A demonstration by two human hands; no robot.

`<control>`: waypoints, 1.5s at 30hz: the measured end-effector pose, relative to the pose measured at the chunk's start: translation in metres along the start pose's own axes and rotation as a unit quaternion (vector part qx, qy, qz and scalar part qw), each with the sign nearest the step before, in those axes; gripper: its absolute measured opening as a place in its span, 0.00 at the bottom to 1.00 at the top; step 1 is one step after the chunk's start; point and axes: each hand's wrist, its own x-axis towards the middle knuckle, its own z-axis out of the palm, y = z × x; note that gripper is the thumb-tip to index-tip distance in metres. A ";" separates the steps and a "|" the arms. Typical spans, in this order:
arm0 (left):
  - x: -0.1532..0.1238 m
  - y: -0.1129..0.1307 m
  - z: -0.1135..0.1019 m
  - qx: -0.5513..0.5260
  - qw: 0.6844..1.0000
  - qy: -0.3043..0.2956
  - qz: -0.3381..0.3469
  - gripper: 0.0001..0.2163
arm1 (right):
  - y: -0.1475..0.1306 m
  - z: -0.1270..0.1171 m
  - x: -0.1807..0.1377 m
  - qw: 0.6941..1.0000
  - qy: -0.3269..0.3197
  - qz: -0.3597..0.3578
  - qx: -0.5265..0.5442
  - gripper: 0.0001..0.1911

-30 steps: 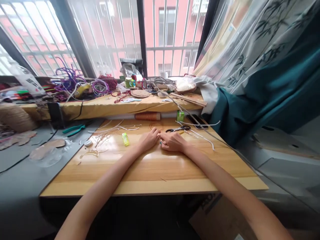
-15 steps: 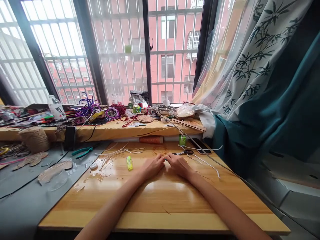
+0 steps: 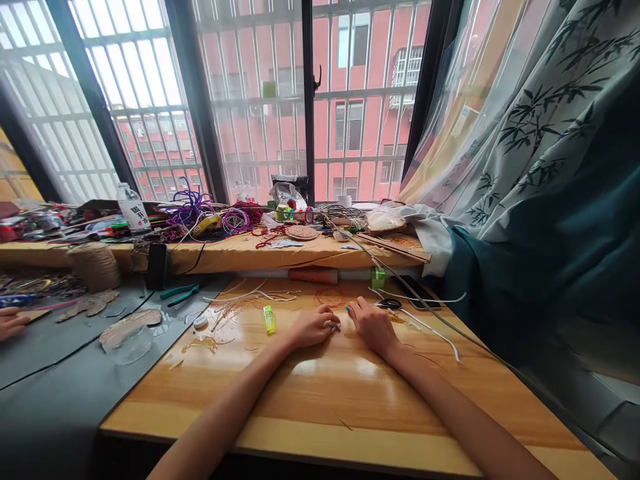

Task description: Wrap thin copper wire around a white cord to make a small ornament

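Both hands rest on a glossy wooden table [image 3: 310,393]. My left hand [image 3: 313,327] is curled, its fingertips pinching a small pale object that I cannot make out. A short gap to the right, my right hand [image 3: 370,323] lies knuckles up with fingers bent and a small blue bit at its fingertips. A coil of thin copper-coloured wire [image 3: 329,298] lies just beyond the hands. Black-handled scissors [image 3: 390,305] sit beside my right hand, and a yellow-green lighter [image 3: 269,319] lies left of my left hand.
A cluttered window ledge [image 3: 225,250] holds purple cords [image 3: 193,208], a bottle [image 3: 131,208], and a twine spool [image 3: 95,265]. Green pliers [image 3: 179,293] lie on a grey mat [image 3: 60,393]. Another person's hand [image 3: 11,321] shows at far left. A phone [image 3: 417,293] and white cords [image 3: 435,330] lie right; curtains [image 3: 540,187] hang beyond.
The view has tilted up, showing more window. My hands, touching before, have drawn slightly apart. Another person's hand has appeared at the far left.
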 end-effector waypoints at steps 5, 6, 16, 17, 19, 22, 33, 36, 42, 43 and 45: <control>0.002 0.001 0.002 0.023 0.999 0.014 -0.039 0.12 | 0.007 0.010 0.002 0.998 0.009 0.031 0.045 0.15; 0.002 0.002 0.002 0.028 0.998 0.020 -0.044 0.12 | 0.008 0.011 0.002 0.998 0.010 0.030 0.056 0.14; 0.001 -0.004 0.001 -0.012 0.999 0.021 0.033 0.09 | 0.002 0.005 0.004 0.993 -0.013 -0.039 0.112 0.16; 0.001 -0.005 0.002 -0.010 0.999 0.019 0.036 0.09 | 0.001 0.005 0.004 0.992 -0.010 -0.041 0.117 0.15; 0.002 -0.006 0.003 0.002 0.999 0.021 0.028 0.09 | 0.001 0.005 0.003 0.992 -0.005 -0.041 0.119 0.15; 0.002 -0.005 0.002 0.024 0.999 0.038 0.003 0.09 | 0.000 0.005 0.003 0.993 0.000 -0.042 0.108 0.14; 0.001 -0.004 0.003 0.068 0.996 0.019 0.051 0.11 | 0.001 0.007 0.003 0.995 -0.012 -0.084 0.059 0.15; 0.002 -0.007 0.004 0.047 0.998 0.021 0.047 0.10 | 0.001 0.009 0.003 0.996 -0.020 -0.055 0.065 0.15; 0.002 -0.009 0.005 0.052 0.997 0.027 0.043 0.10 | 0.001 0.011 0.003 0.992 -0.014 -0.066 0.102 0.12; 0.003 -0.009 0.005 0.054 0.997 0.028 0.044 0.10 | 0.001 0.011 0.003 0.992 -0.014 -0.077 0.099 0.12; 0.003 -0.009 0.005 0.060 0.997 0.030 0.045 0.10 | 0.001 0.011 0.003 0.991 -0.014 -0.094 0.097 0.12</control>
